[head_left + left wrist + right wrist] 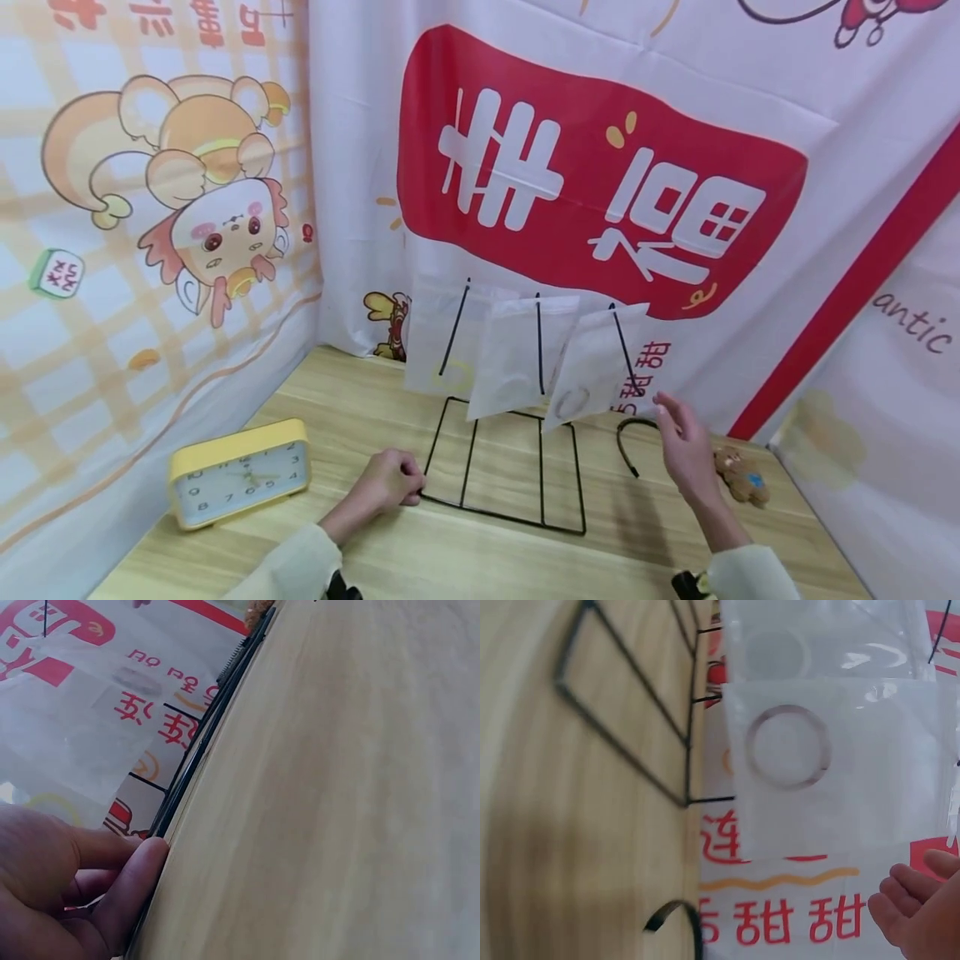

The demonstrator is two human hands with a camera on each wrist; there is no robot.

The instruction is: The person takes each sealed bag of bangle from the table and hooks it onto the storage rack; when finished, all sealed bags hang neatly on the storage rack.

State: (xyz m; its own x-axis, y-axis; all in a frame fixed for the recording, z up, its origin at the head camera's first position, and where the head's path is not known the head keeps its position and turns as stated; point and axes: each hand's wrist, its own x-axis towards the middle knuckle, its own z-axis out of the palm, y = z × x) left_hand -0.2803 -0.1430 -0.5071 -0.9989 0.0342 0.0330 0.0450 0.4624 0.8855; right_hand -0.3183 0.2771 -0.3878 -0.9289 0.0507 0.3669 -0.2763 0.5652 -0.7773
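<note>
A black wire display rack (542,475) stands on the table, its base frame flat on the wood. Three clear plastic bags hang from its upper prongs: the left bag (423,350) with a yellow ring, the middle bag (506,358) with a pale ring, and the right bag (885,795) with a brownish ring. My left hand (390,479) pinches the rack's front left corner between thumb and fingers (142,874). To the right of the right bag, my right hand (686,454) is raised near the prong's tip, fingers loosely bent, holding nothing visible.
A black curved band (626,450), like a headband, lies right of the rack. Beyond it is a small brown bear figure (742,477). A yellow alarm clock (240,473) stands at the left. Printed cloth (360,167) hangs behind the wooden table (442,567).
</note>
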